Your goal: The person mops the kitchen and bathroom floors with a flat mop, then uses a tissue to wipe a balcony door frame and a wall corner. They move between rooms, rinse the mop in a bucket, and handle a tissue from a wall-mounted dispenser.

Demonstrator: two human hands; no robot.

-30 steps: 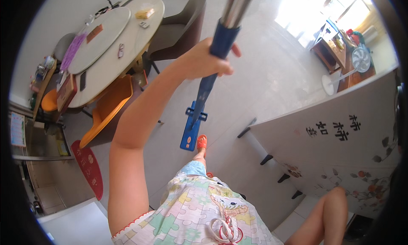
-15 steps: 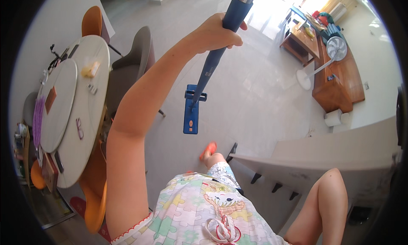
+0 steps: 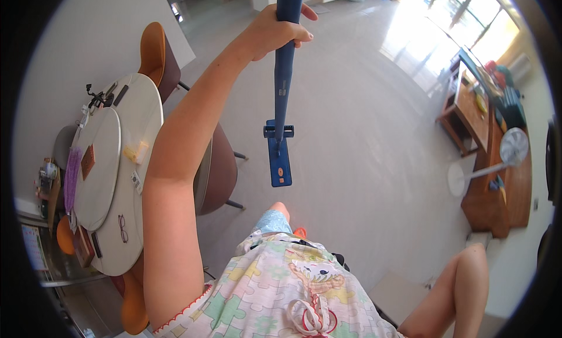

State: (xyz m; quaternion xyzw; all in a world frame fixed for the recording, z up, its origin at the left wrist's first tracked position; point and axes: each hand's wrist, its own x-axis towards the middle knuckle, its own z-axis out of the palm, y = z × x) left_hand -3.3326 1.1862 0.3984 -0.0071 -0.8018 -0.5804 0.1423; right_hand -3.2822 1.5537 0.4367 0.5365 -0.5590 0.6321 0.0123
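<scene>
Across the pale floor [image 3: 351, 191], right of the white-topped table [image 3: 140, 112], my mop [image 3: 282, 112] is slanting less in view than half a second ago, apparently keeping its blue head [image 3: 275, 165] flat, while my left hand [image 3: 274, 32] is wrapping round the handle [image 3: 283, 74].

Wears a pastel puzzle-print top [image 3: 257, 282] with red scalloped trim [image 3: 182, 312], 1 cartoon picture [image 3: 318, 275], a red-edged white bow [image 3: 317, 321], light-blue shorts [image 3: 273, 222] and an orange shoe [image 3: 300, 232].
</scene>
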